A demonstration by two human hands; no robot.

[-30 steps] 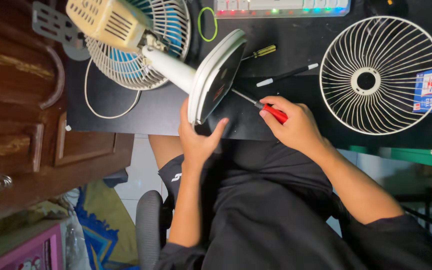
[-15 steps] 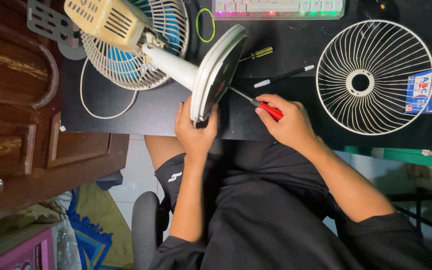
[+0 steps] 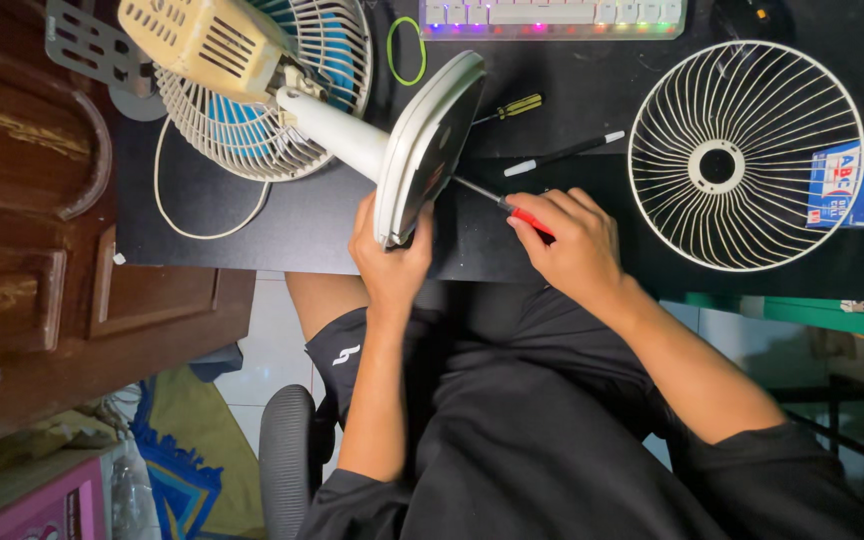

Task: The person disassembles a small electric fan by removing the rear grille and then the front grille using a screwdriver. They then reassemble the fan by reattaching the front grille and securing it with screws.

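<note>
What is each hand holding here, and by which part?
Left hand grips the fan base by its lower rim; right hand holds the screwdriver by its red handle.

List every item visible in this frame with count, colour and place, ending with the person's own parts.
desk fan: one, cream with blue blades, lying on the desk, upper left
fan base: one, white and dark, tipped on edge, centre
red-handled screwdriver: one, tip at the fan base
yellow-handled screwdriver: one, on desk
pen: one, black and white, on desk
loose grille: one, cream, right
keyboard: one, white, lit, top edge
green band: one, by keyboard
small box: one, blue and white, far right
wooden cabinet: one, brown, left
left hand: holds the fan base
right hand: grips the red-handled screwdriver
</note>
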